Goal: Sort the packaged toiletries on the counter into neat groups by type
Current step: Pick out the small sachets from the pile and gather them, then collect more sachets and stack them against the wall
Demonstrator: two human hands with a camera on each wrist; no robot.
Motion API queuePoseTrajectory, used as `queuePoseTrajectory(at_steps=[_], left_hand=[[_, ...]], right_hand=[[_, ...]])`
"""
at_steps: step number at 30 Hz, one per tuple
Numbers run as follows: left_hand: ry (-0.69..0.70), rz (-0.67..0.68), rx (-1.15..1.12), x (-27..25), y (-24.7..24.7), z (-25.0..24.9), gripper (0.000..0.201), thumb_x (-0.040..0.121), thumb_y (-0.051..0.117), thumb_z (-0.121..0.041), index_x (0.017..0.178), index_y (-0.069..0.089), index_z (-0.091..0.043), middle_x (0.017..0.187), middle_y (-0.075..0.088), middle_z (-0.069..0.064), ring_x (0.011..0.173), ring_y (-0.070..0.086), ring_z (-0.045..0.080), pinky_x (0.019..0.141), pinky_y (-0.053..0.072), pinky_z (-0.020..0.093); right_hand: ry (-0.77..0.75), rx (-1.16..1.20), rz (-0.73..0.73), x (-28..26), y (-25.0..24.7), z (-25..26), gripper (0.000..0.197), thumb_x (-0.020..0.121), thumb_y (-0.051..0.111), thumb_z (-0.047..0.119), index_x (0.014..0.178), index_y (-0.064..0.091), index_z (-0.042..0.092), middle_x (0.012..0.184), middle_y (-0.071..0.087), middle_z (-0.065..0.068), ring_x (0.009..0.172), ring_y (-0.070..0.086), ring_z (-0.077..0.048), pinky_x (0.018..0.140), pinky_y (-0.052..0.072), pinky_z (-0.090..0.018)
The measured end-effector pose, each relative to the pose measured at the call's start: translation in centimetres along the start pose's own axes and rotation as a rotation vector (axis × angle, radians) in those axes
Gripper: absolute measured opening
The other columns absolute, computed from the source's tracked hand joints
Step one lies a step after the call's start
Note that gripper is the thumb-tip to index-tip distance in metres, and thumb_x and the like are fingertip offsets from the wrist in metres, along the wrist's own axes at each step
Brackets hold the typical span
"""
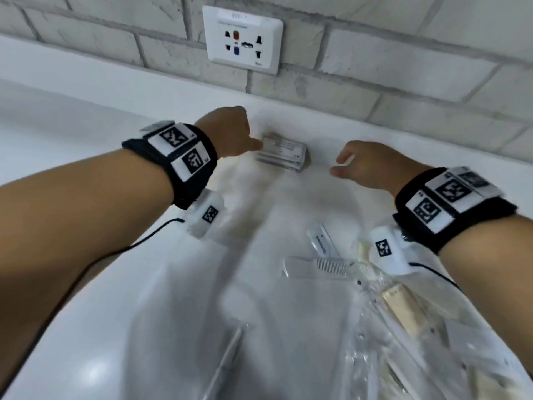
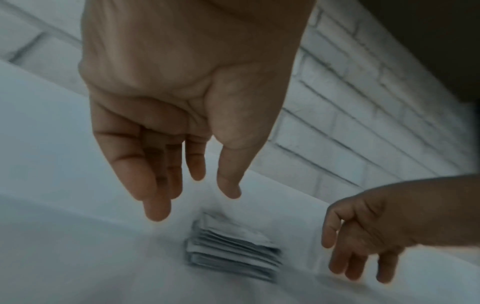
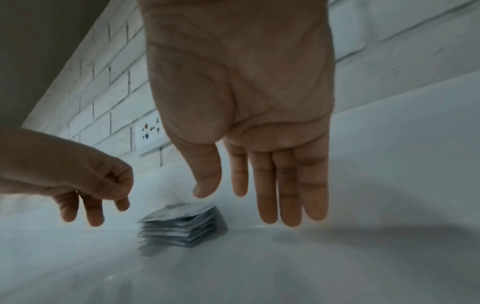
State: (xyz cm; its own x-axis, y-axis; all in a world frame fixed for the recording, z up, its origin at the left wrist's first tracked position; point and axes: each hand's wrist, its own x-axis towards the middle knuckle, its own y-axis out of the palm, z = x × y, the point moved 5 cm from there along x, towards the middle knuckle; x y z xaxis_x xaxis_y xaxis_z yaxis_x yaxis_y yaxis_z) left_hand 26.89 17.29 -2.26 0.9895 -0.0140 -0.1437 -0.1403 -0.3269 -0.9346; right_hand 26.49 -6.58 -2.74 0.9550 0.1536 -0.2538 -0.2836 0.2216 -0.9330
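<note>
head view: a stack of flat sachets point(image 1: 284, 153) lies at the far side of the white worktop point(image 1: 86, 140), close under the brick wall point(image 1: 403, 67) and its socket plate point(image 1: 242, 43). the left hand point(image 1: 227, 131) is just left of the stack, thumb close by its end, whether touching i cannot tell; the right hand point(image 1: 364, 164) hangs to the right, apart from it. nearer, on the right, lie a packaged comb point(image 1: 320, 267) and a heap of clear packets point(image 1: 418, 327).

left wrist view: the left hand's fingers point(image 2: 153, 174) hang loose and hold nothing, above the stack.

right wrist view: the right hand's fingers point(image 3: 288, 185) are straight, empty, above the worktop right of the stack.
</note>
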Motion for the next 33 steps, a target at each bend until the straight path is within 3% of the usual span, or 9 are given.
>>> queuePoseTrajectory(at_steps=[3,5,10,13,18,22,26,29,33], left_hand=[[0.281,0.073,0.127,-3.2,1.8,-4.2,0.036,0.09,0.06,-0.037,0.118,0.055,-0.014,0.124,0.057,0.007,0.11,0.053,0.027,0.086,0.04,0.029],[0.473,0.208,0.111,-5.8,4.3,-7.3,0.038,0.092,0.058,-0.03,0.129,0.053,-0.024,0.133,0.052,-0.002,0.116,0.051,0.019,0.092,0.037,0.023],[0.704,0.336,0.34,-10.4,10.6,-11.2,0.05,0.094,0.053,-0.02,0.142,0.043,-0.028,0.145,0.043,-0.001,0.132,0.042,0.02,0.108,0.034,0.033],[0.664,0.259,0.326,-12.6,11.2,-11.1,0.045,0.091,0.052,-0.016,0.135,0.052,-0.027,0.132,0.051,0.001,0.118,0.052,0.024,0.093,0.042,0.032],[0.509,0.272,0.346,-15.5,10.8,-9.0,0.029,0.082,0.06,-0.022,0.111,0.059,-0.026,0.107,0.052,-0.003,0.091,0.053,0.021,0.083,0.049,0.038],[0.402,0.321,0.456,-18.0,10.3,-7.3,0.02,0.083,0.064,-0.033,0.096,0.053,-0.022,0.093,0.052,-0.004,0.085,0.049,0.02,0.073,0.041,0.03],[0.26,0.196,0.224,-20.7,8.2,-6.3,0.007,0.087,0.05,-0.016,0.081,0.046,-0.016,0.084,0.056,0.001,0.073,0.051,0.018,0.061,0.038,0.03],[0.166,0.151,-0.065,-22.4,7.8,-6.3,0.01,0.086,0.048,-0.009,0.088,0.045,-0.019,0.091,0.062,0.005,0.079,0.06,0.024,0.067,0.048,0.037],[0.285,0.157,-0.065,-26.2,9.3,-10.5,0.02,0.092,0.051,-0.022,0.111,0.05,-0.017,0.094,0.06,0.001,0.08,0.055,0.022,0.068,0.038,0.029]], right_hand=[[0.038,-0.021,0.153,-3.5,1.0,-2.5,0.024,0.091,0.06,0.033,0.107,0.065,0.017,0.111,0.065,-0.007,0.097,0.063,-0.027,0.08,0.05,-0.034],[0.029,-0.116,0.23,-6.1,2.7,-3.9,0.024,0.091,0.057,0.03,0.113,0.064,0.023,0.121,0.061,-0.003,0.106,0.059,-0.025,0.09,0.048,-0.033],[0.013,-0.105,0.138,-12.2,6.0,-6.2,0.042,0.093,0.052,0.021,0.133,0.054,0.034,0.135,0.048,0.0,0.123,0.048,-0.025,0.103,0.041,-0.036],[-0.042,-0.126,0.159,-15.5,7.3,-6.1,0.05,0.094,0.048,0.02,0.141,0.043,0.037,0.137,0.042,-0.002,0.128,0.037,-0.026,0.104,0.038,-0.039],[-0.093,0.05,0.082,-19.0,5.5,-7.4,0.04,0.095,0.052,0.023,0.134,0.053,0.034,0.139,0.05,0.004,0.127,0.047,-0.018,0.102,0.034,-0.029],[0.044,0.195,-0.102,-22.9,3.4,-10.6,0.028,0.092,0.06,0.028,0.12,0.062,0.027,0.115,0.062,0.006,0.105,0.057,-0.013,0.089,0.041,-0.027],[0.149,0.266,-0.074,-26.5,4.1,-12.9,0.017,0.09,0.062,0.025,0.107,0.066,0.027,0.103,0.061,0.007,0.096,0.059,-0.015,0.077,0.044,-0.027],[0.159,0.136,-0.046,-28.1,4.6,-13.4,0.011,0.089,0.06,0.019,0.095,0.069,0.021,0.099,0.063,0.007,0.089,0.057,-0.012,0.074,0.039,-0.025],[0.106,-0.003,0.012,-29.7,5.3,-12.8,0.012,0.085,0.062,0.015,0.087,0.073,0.018,0.093,0.069,0.008,0.085,0.057,-0.01,0.073,0.039,-0.023]])
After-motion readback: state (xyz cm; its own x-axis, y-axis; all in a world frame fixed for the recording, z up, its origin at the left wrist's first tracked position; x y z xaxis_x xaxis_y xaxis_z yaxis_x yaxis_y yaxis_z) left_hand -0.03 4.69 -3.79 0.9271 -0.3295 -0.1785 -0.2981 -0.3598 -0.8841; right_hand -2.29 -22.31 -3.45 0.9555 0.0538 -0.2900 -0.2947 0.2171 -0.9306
